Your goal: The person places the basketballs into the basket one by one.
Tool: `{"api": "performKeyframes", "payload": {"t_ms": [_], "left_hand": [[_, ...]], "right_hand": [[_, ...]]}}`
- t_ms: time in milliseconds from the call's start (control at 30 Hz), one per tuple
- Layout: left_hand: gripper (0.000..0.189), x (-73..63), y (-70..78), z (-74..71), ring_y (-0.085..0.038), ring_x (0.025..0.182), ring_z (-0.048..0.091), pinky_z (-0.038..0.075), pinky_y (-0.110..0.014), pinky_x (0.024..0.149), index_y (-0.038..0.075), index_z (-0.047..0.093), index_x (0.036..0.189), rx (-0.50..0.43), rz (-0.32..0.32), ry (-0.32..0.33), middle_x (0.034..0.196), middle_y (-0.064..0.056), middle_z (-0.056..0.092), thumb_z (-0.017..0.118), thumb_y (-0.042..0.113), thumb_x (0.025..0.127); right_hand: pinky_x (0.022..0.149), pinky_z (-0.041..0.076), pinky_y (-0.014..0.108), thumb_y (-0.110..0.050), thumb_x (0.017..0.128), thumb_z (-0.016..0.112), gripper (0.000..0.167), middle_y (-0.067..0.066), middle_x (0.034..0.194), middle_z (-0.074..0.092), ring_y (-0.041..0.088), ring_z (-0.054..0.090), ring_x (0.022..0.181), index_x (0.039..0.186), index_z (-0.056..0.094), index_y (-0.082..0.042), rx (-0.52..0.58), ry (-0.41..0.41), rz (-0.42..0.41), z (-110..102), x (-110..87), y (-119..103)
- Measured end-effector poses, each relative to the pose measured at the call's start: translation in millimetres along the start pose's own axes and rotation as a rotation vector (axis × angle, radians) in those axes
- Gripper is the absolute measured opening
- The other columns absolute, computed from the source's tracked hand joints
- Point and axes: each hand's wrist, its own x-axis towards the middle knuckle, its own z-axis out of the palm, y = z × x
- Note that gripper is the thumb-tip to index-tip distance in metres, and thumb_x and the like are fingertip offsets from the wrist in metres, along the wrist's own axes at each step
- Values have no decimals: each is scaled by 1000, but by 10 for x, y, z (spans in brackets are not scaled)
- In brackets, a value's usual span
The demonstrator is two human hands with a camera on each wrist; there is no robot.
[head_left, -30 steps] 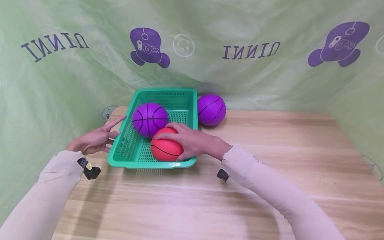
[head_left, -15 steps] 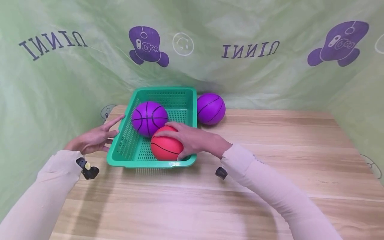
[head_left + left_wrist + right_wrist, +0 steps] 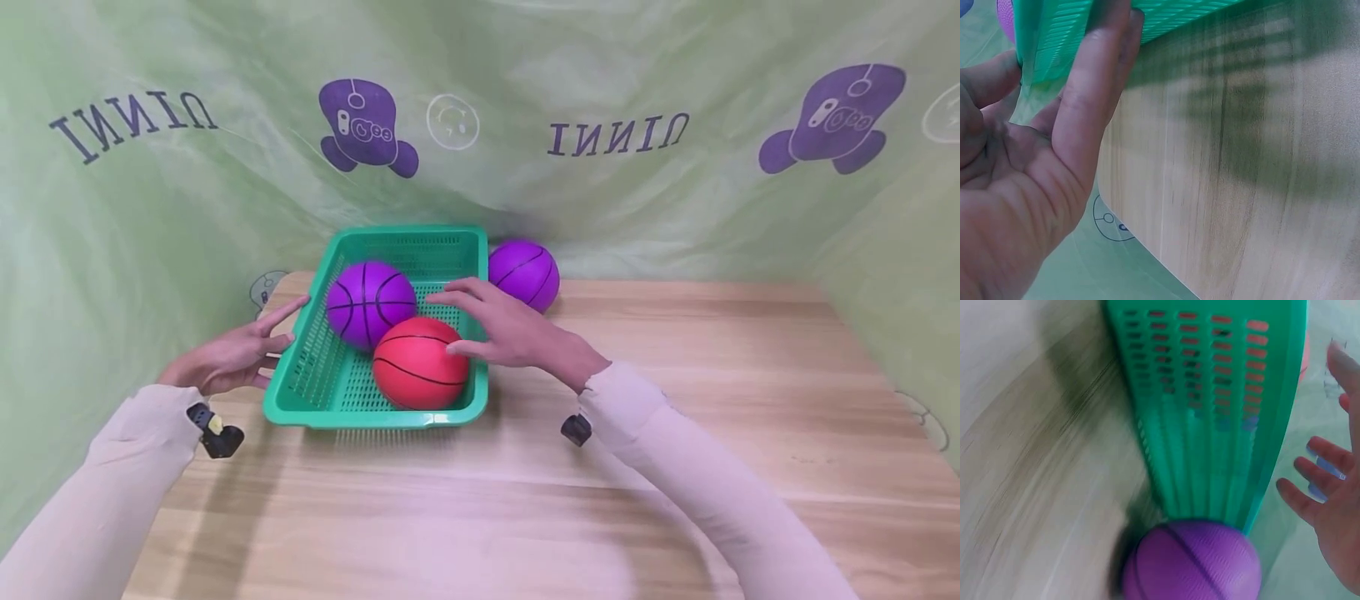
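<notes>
A green plastic basket point(image 3: 375, 414) with slotted walls stands on the table, holding a purple basketball point(image 3: 371, 305) and a red basketball point(image 3: 420, 364). My left hand point(image 3: 238, 354) is at the basket's left side, its fingers spread and fairly straight; the left wrist view has the fingers point(image 3: 1088, 87) along the slotted wall. Over the right rim, my right hand point(image 3: 510, 325) has its fingers spread, the thumb overlapping the red ball's edge. In the right wrist view this hand point(image 3: 1335, 494) is beside the rim with nothing in its grasp. Outside the basket, another purple basketball point(image 3: 525, 275) is partly hidden by the right hand.
The wooden table point(image 3: 675, 467) reaches right and toward the front. A green printed cloth point(image 3: 600, 200) hangs behind and around both sides. The black wrist cameras point(image 3: 217, 432) stick out below the sleeves.
My right hand has let go of the red basketball and lifted up and to the right, fingers spreading. The red ball now rests in the basket. The left hand has stayed at the basket's side.
</notes>
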Motion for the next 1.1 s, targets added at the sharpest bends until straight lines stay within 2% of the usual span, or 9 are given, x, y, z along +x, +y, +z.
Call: {"api": "performKeyframes", "payload": {"t_ms": [200,300,467,567,733,833,967,1100], "left_hand": [[71,-10,-6,-8,-34,114,62,50,-61,92,42,-8,159,13,11,-4,139,-21,46,39,19,110],[71,-14,5,-4,-34,114,62,50,-61,92,42,-9,159,16,8,-2,142,-25,41,38,19,111],[71,-17,16,6,-36,116,61,50,-61,93,44,-9,158,17,-6,-2,153,-31,23,36,17,111],[71,-33,17,-4,-35,116,61,50,-61,93,44,-10,158,29,-4,-10,152,-30,26,37,17,111],[71,-65,6,-40,-33,114,62,50,-61,93,44,-9,158,43,7,1,146,-25,35,38,19,111],[71,-55,1,-44,-34,116,61,49,-61,93,46,-7,158,23,-3,4,148,-25,32,38,18,111],[71,-20,-4,-38,-36,117,60,49,-61,94,46,-7,158,16,-8,2,149,-27,31,38,18,111],[71,9,-8,-33,-35,117,60,49,-61,94,45,-7,158,17,-10,0,149,-28,30,37,16,111]], "right_hand": [[110,39,46,-40,92,72,64,8,146,45,24,38,137,148,50,-16,50,87,-18,-35,-149,221],[111,37,47,-39,92,72,64,9,146,45,24,37,137,147,50,-16,60,111,1,-58,-218,325],[113,33,51,-37,91,74,65,11,147,45,27,35,139,147,50,-13,55,119,44,-92,-342,455],[113,32,53,-36,90,74,67,11,147,46,28,35,139,147,50,-12,43,127,62,-109,-409,513],[112,33,55,-35,87,79,69,11,146,46,30,36,137,145,52,-10,27,187,79,-150,-488,614],[109,35,58,-32,84,82,71,12,147,45,32,34,137,145,52,-12,45,212,134,-198,-583,680],[109,31,64,-27,83,84,75,12,151,41,34,30,140,148,48,-15,104,214,246,-257,-764,786],[110,30,65,-22,84,83,78,12,153,38,33,30,141,151,44,-13,194,217,327,-279,-942,920]]}}
